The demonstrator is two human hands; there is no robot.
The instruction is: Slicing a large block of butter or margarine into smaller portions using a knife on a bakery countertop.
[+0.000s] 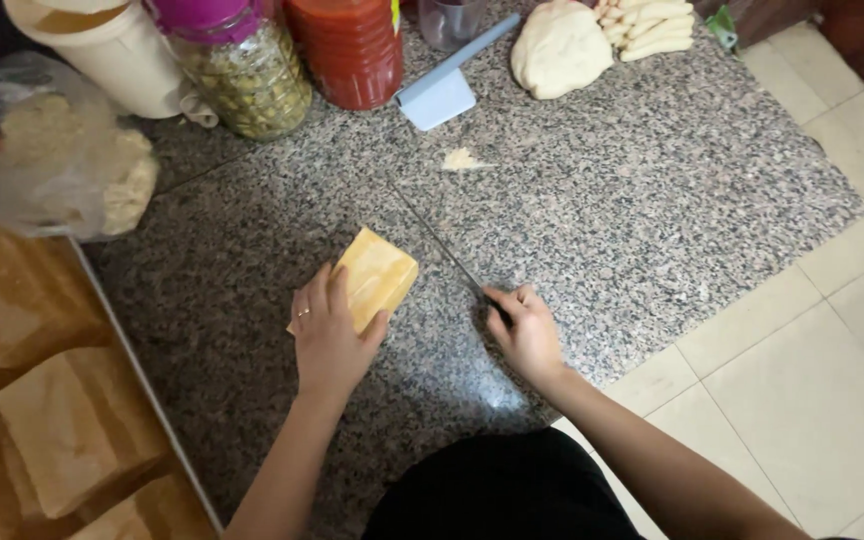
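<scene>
Head view, left edge: pale loaves (72, 425) in a tray, partly cut off by the frame, and a blurred plastic bag (47, 155) of crumbs. On the granite slab (652, 200) the left hand (330, 335) presses a yellow block (377, 275) — its near end hidden under the fingers. The right hand (527, 330) is closed around the handle of a long knife (442, 245), the handle itself covered. Dough (559, 48) lies beyond, its top cropped.

A speckled grey granite slab (632, 200) rests on pale floor tiles (812, 370). Directly on it: a yellow block (380, 275), a long thin knife (442, 245), a light blue scraper (439, 92), a dough lump (559, 48) (rolled dough sticks (652, 25) beside it), jars along the far edge.
</scene>
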